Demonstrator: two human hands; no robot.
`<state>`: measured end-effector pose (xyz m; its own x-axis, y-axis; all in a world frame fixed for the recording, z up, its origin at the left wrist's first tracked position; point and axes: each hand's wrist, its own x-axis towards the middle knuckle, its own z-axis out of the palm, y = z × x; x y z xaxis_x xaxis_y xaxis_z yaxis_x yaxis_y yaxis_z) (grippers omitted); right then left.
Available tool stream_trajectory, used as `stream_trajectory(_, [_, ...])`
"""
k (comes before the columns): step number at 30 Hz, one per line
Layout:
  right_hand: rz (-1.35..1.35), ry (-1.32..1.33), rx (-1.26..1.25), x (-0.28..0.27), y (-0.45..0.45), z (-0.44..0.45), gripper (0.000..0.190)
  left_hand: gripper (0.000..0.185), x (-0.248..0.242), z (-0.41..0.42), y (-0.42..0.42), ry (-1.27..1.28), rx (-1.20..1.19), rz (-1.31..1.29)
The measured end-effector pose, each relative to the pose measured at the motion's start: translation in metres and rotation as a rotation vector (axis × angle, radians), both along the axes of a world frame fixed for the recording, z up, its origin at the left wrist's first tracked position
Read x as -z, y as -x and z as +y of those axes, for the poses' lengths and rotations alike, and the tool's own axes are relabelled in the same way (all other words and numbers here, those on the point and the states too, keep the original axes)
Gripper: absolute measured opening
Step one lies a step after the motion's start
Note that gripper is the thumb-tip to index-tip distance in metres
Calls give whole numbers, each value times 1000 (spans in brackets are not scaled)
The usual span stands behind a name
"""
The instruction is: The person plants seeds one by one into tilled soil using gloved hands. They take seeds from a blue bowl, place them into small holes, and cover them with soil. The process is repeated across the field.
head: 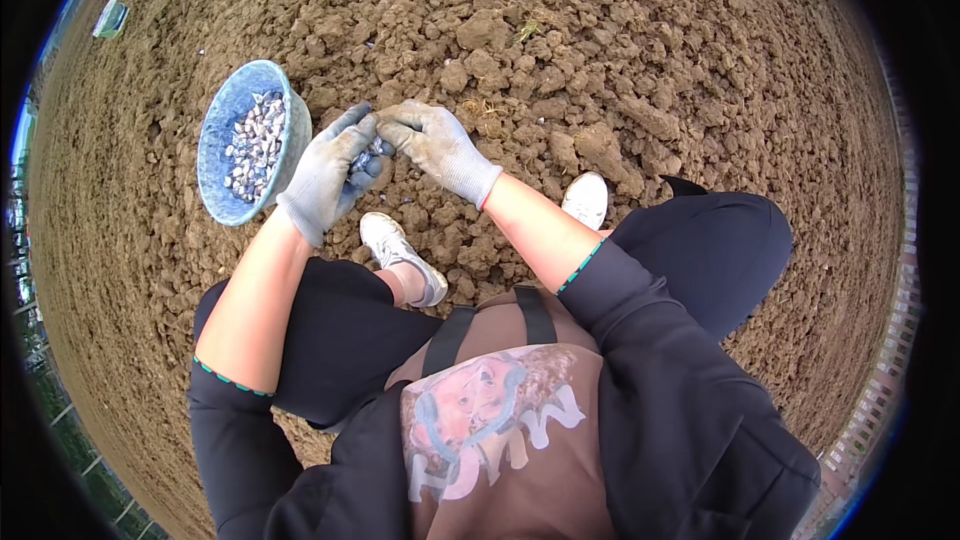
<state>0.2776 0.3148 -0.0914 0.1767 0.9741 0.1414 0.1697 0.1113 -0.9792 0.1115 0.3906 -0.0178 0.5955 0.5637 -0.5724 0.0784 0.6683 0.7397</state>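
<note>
My left hand (336, 165), in a soiled grey-white knit work glove, cups a small heap of purplish clove-like pieces (367, 157). My right hand (433, 141), gloved the same way, meets it at the fingertips over the heap. Whether the right fingers pinch a piece is hidden. Just left of my left hand, a mottled blue plastic basin (214, 136) rests tilted in view on the soil. Inside it lie many pale and purple pieces (257, 146) that look like garlic cloves. Loose, clumpy brown soil (480, 75) spreads under both hands.
My white shoes (390, 240) are planted in the soil below my hands, knees spread to either side. A small greenish container (111, 19) stands far off at upper left. A pale latticed border (885, 360) curves along the right rim. Dry straw bits (484, 106) lie among the clods.
</note>
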Motion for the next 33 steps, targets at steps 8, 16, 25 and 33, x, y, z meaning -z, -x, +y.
stream_trajectory(8, [1121,205,-83,-6,-1,0,32,47,-1,-5,-13,-112,32,44])
stream_trajectory(16, [-197,681,618,147,-175,-1,27,40,-38,-8,-19,-215,172,184])
stream_trajectory(25, [-1057,859,307,209,-269,56,17,41,-43,0,-25,-123,143,335])
stream_trajectory(33, [-1244,704,244,242,-277,52,16,44,-39,20,-42,4,125,401])
